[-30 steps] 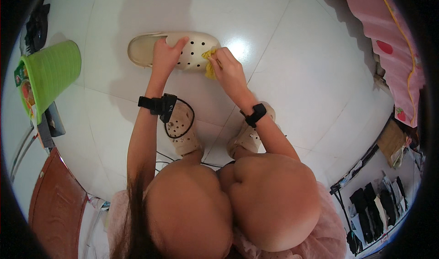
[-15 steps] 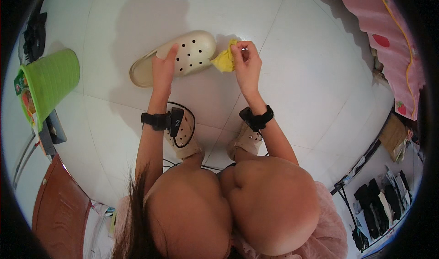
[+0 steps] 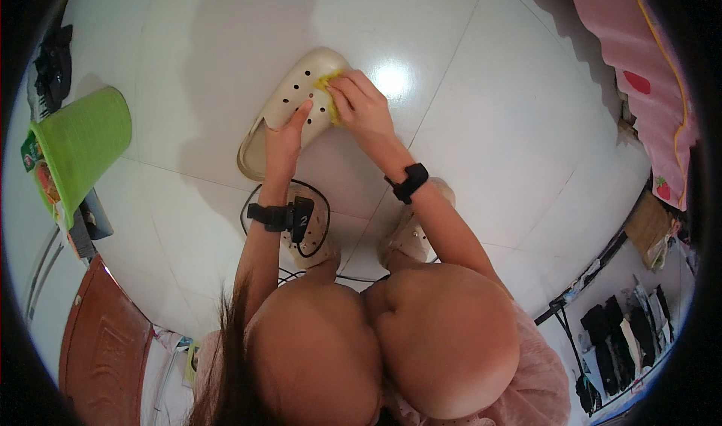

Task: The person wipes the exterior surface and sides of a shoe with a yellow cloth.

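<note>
A cream clog (image 3: 297, 87) with round holes in its upper is tilted, its toe pointing away to the right. My left hand (image 3: 284, 144) grips it by the side near the heel opening, thumb over the upper and the other fingers hidden beneath. In my right hand (image 3: 359, 103) is a yellow cloth (image 3: 331, 87), bunched under the fingers and pressed against the toe part of the clog. Black bands circle both my wrists; the left one carries a small black box with a looped cable.
Around me lies a pale tiled floor (image 3: 496, 140). A green basket (image 3: 86, 136) with packages leans at the left, above a brown wooden panel (image 3: 105, 328). A pink curtain (image 3: 609, 42) hangs at the far right; dark folded clothes (image 3: 624, 343) sit at the lower right.
My right hand has moved left, bringing the yellow cloth from beside the clog onto its toe. The clog has turned so its heel swings nearer to me, my left hand still on it.
</note>
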Available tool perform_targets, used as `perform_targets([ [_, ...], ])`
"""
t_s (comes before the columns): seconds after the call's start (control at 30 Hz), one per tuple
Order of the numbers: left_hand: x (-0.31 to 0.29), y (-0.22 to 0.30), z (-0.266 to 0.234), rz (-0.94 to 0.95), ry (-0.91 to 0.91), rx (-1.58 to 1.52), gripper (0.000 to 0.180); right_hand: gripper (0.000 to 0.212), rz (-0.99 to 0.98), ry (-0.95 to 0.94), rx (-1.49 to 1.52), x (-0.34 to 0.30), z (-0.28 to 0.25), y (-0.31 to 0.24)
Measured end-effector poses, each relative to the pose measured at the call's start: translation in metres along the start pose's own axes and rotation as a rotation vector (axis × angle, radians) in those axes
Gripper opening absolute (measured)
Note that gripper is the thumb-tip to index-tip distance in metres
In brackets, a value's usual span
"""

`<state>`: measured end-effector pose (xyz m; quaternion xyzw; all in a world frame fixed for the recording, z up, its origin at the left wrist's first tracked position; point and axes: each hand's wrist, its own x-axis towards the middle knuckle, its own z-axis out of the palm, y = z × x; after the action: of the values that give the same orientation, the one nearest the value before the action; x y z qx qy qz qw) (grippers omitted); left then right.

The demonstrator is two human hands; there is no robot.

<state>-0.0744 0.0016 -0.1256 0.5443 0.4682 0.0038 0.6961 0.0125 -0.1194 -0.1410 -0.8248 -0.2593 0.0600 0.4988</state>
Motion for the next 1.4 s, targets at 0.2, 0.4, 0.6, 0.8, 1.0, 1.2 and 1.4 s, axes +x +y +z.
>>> perform_targets([
  [0.2,0.0,0.004,-0.002,-0.002,0.049,0.02,0.031,0.016,-0.098,-0.054,-0.116,0.01,0.004,-0.01],
  [0.4,0.004,-0.004,0.004,0.067,0.042,-0.009,0.033,0.013,-0.102,-0.065,-0.126,0.001,0.0,-0.005],
  [0.6,0.008,-0.005,-0.002,-0.047,0.081,0.005,0.036,0.008,-0.108,-0.119,-0.142,0.003,0.002,-0.002],
  [0.8,0.008,-0.008,-0.004,0.034,0.072,0.029,0.035,0.011,0.391,0.13,0.127,-0.019,-0.015,-0.004],
  [1.0,0.009,-0.004,0.003,0.121,0.039,0.193,0.031,0.011,0.345,0.134,0.25,0.04,-0.009,0.015],
  [1.2,0.007,-0.003,-0.003,0.136,0.029,0.268,0.027,0.012,0.459,0.133,0.259,0.006,-0.01,0.007],
  [1.4,0.014,-0.008,-0.005,0.138,0.016,0.29,0.028,0.013,0.368,0.124,0.249,0.025,-0.015,0.014],
])
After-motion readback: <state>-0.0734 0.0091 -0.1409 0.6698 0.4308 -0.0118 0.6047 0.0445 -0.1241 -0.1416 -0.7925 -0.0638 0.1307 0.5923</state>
